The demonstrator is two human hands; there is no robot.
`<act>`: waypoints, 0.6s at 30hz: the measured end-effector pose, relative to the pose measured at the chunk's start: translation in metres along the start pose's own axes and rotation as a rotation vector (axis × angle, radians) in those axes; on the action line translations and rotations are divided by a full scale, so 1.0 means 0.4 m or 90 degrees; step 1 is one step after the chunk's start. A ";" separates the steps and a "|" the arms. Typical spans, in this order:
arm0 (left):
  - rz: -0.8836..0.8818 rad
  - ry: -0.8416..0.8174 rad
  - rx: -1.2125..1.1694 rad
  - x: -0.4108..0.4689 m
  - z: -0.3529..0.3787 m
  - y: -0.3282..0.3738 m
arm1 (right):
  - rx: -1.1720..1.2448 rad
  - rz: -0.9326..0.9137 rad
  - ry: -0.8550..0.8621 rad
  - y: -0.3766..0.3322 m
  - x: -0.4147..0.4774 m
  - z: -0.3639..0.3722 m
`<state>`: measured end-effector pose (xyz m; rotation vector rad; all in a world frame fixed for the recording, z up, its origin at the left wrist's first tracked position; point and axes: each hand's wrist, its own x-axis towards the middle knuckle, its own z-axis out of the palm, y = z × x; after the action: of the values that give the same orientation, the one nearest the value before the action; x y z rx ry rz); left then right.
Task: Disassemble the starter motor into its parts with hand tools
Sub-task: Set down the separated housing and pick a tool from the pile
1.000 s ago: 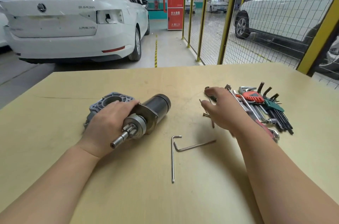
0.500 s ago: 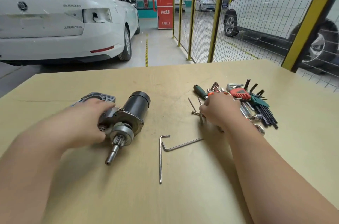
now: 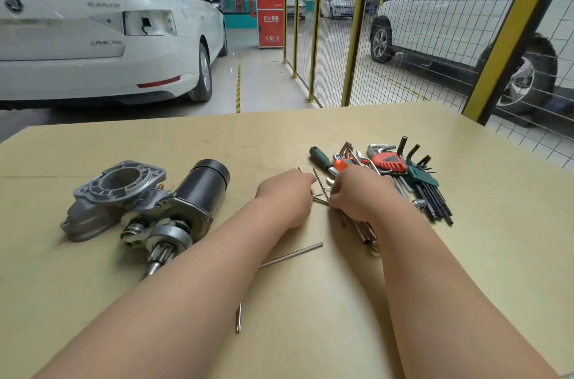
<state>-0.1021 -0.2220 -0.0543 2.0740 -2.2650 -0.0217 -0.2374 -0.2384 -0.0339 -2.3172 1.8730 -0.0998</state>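
Observation:
The starter motor lies free on the left of the table, with its grey cast housing, black cylindrical body and pinion shaft pointing towards me. My left hand and my right hand meet at mid-table over a few thin steel pins. Both hands have their fingers curled onto these pins. A pin tip sticks out above the left knuckles. A long hex key lies partly hidden under my left forearm.
To the right lies a heap of tools: a green-handled screwdriver, a red hex-key holder, a green hex-key set and wrenches. The wooden table ends at a yellow mesh fence. Cars stand beyond.
My left hand has let go of the starter motor and crossed right to the pins beside my right hand. The motor now lies free; the view has shifted.

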 end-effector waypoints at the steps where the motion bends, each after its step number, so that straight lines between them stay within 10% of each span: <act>1: 0.020 -0.004 -0.010 0.004 0.002 -0.003 | -0.024 -0.007 -0.007 -0.003 0.000 -0.003; 9: 0.079 0.095 -0.146 -0.021 0.033 -0.021 | -0.053 -0.028 0.020 0.001 0.007 -0.007; 18: -0.051 0.185 -0.759 -0.031 0.031 -0.067 | 0.581 -0.076 0.287 0.025 -0.022 -0.059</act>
<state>-0.0753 -0.2126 -0.0688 1.3517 -1.3691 -0.7890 -0.2526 -0.2339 -0.0118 -1.8004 1.3587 -1.2775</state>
